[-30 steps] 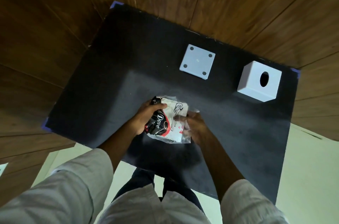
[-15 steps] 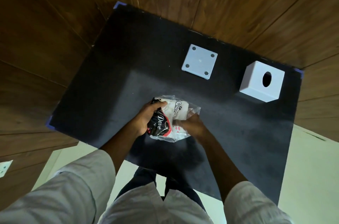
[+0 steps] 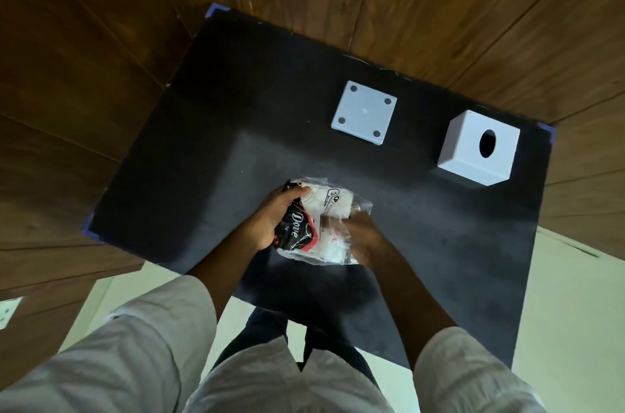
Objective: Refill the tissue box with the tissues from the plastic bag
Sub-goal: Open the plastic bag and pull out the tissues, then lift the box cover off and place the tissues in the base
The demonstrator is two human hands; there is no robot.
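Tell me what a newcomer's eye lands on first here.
Both hands meet at the centre of the black mat: the left hand and right hand grip a plastic bag. Farther back sit a white box with a round hole and a flat white square plate.

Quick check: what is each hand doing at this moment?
Left hand: closed on the plastic bag of tissues, gripping its left side.
Right hand: closed on the bag's right side; blurred, finger detail unclear.

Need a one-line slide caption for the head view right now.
Both hands, left and right, grip the plastic tissue bag above the black mat; white tissue box and its base plate wait beyond.
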